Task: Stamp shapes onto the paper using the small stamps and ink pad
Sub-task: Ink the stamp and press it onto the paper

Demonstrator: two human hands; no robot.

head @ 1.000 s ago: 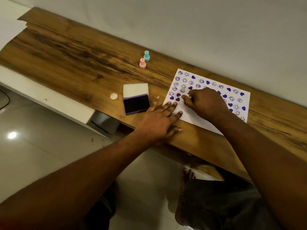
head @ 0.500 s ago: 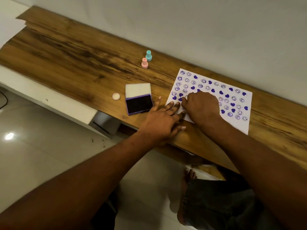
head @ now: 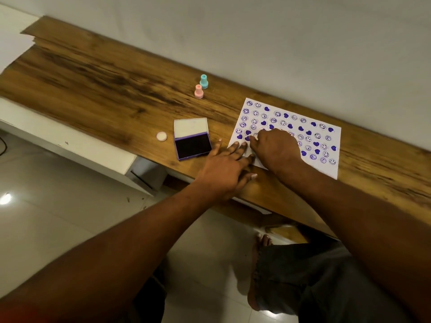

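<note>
The right hand [head: 276,149] bunches its fingers on a stamp I cannot see, so press straight down onto the bare paper [head: 291,134] beneath them while the left hand [head: 225,170], fingers spread flat, pins the sheet's near corner.

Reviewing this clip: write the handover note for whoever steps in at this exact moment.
Left hand: flat, pinning the paper's near-left corner, holding nothing.
Right hand: closed, pressing down at the paper's left side; the stamp in it is mostly hidden.
Ink pad: open, left of the paper; a small round cap lies beside it.
Pink stamp and teal stamp: upright, further back, untouched.
Done: most of the sheet carries purple smileys and hearts.
Left: the blank near strip.
</note>
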